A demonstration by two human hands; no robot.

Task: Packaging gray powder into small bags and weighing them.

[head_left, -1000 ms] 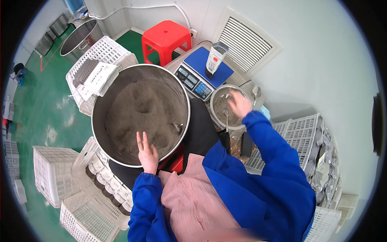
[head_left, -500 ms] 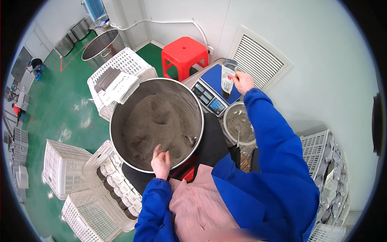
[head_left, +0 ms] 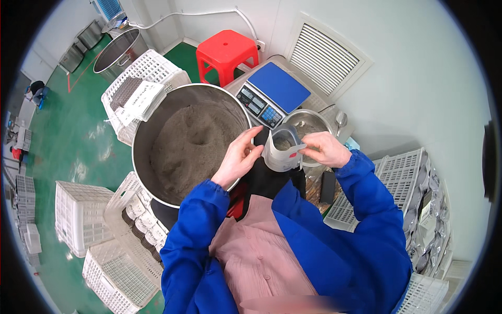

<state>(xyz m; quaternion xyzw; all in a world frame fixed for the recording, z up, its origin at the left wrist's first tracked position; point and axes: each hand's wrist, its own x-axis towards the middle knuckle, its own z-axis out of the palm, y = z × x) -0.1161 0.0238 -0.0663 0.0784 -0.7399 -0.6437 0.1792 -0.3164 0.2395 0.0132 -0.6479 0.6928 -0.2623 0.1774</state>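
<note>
My right hand [head_left: 327,149] pinches the upper right edge of a silvery-white pouch [head_left: 282,158], which stands upright with its mouth open and some grey-brown powder inside. On the pouch's other side is my left hand [head_left: 240,158], thumb and fingers apart; whether its fingertips touch the pouch is hard to tell. To the left stands a big round steel drum [head_left: 137,152] holding a mass of grey-brown powder [head_left: 196,144]. Behind the pouch, a steel bowl [head_left: 325,123] of the same powder is partly covered by the pouch and my right hand. A spoon [head_left: 341,121] lies by the bowl's right rim.
A blue-topped digital scale [head_left: 280,86] sits beyond the bowl, with a red stool [head_left: 226,49] farther back. White crates [head_left: 83,217] stand at left, one holding filled pouches [head_left: 144,225]. Stacked pouches [head_left: 141,99] lie on another crate. More crates [head_left: 400,175] are at right.
The pouch has come off the scale toward me in my right hand. My left hand has moved from the drum to beside it. The spoon is now at the bowl's right rim.
</note>
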